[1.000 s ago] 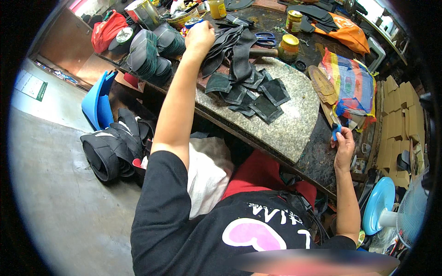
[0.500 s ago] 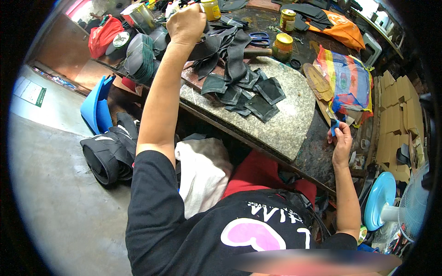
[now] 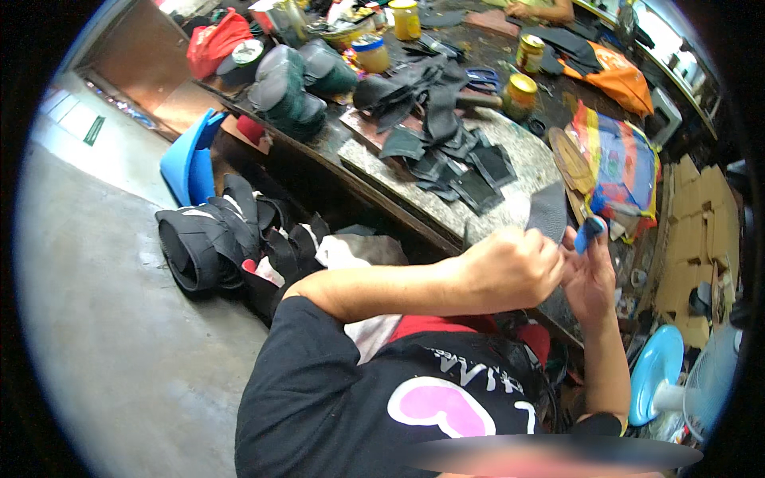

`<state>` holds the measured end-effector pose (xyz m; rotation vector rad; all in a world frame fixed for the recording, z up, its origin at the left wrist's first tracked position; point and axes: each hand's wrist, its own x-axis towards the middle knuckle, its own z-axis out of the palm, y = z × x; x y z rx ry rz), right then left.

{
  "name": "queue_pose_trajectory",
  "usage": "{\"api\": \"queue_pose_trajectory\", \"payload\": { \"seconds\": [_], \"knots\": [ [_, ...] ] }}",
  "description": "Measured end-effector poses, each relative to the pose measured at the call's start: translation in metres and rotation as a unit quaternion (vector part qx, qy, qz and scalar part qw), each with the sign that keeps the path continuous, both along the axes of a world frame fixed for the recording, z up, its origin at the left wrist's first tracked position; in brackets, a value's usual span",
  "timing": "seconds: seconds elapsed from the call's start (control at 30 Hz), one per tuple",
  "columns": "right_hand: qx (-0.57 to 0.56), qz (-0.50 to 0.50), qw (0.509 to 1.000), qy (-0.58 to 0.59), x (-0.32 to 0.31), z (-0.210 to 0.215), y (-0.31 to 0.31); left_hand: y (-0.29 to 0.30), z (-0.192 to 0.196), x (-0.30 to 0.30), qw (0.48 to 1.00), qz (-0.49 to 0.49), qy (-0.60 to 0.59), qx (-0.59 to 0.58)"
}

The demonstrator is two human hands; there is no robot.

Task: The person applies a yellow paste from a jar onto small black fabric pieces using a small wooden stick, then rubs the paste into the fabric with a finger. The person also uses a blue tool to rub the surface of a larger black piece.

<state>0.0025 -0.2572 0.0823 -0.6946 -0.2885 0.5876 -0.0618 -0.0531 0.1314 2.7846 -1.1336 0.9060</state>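
Observation:
In front of my chest, my left hand (image 3: pixel 514 271) is closed in a fist, gripping a dark grey textured sheet piece (image 3: pixel 548 211) that sticks up beyond the knuckles. Close against it, my right hand (image 3: pixel 591 283) pinches a small blue-and-black object (image 3: pixel 588 236) between thumb and fingers; its exact kind is too small to make out. Where the fingers of both hands meet, the left fist hides part of the grip. Beyond them, a loose pile of black flat pieces (image 3: pixel 478 179) lies on a speckled stone slab (image 3: pixel 530 147).
Yellow-lidded jars (image 3: pixel 519 95), blue-handled scissors (image 3: pixel 482 78) and bundled dark pieces (image 3: pixel 279 88) crowd the bench. An orange bag (image 3: pixel 613 80) lies farther back, near another person's arm (image 3: pixel 550 11). At right are cardboard boxes (image 3: pixel 689 231) and a blue fan (image 3: pixel 657 370). Black rolled pieces (image 3: pixel 191 251) sit left.
My left hand has come back from the far bench to beside my right hand, now with a dark grey piece. The right hand has tilted up with the blue object, and the view has shifted.

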Motion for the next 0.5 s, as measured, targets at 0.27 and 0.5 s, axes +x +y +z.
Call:
{"api": "queue_pose_trajectory", "payload": {
  "seconds": [0.27,0.5],
  "knots": [
    [-0.145,-0.049,0.986,-0.071,-0.009,-0.016,0.0,-0.005,-0.053,-0.014,0.949,-0.069,0.171,-0.255],
    [-0.38,0.014,0.785,-0.489,-0.024,-0.008,0.0,0.011,-0.068,0.021,0.608,0.01,0.524,-0.596]
  ]
}}
